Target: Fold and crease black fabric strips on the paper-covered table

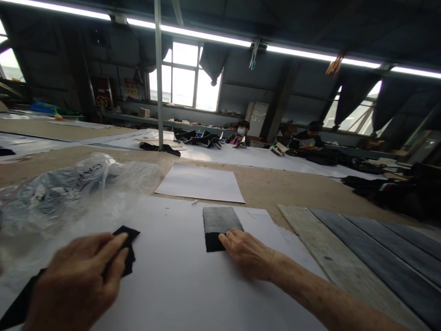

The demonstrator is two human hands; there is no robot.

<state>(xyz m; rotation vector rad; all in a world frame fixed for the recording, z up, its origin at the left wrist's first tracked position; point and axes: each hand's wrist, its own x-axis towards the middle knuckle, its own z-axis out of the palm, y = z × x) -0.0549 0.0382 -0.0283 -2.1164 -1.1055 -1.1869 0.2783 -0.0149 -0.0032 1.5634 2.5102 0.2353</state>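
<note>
My left hand (81,273) is closed on a black fabric piece (130,234), raised over the left of the white sheet (165,285). Part of that piece is hidden behind my fingers. More black material (20,299) shows below that hand at the lower left. With fingertips together, my right hand (246,250) grips the edge of a flat rectangular fabric piece (222,220) on the white sheet. Its far part looks grey and its near strip black. Whether this is one folded piece or two overlapping ones, I cannot tell.
Crumpled clear plastic bags (79,184) lie at the left. A smaller white sheet (201,181) rests beyond. Long dark grey strips (386,243) lie on a board (306,234) at the right. A metal pole (159,78) rises from the table. Two people sit beyond, near dark piles.
</note>
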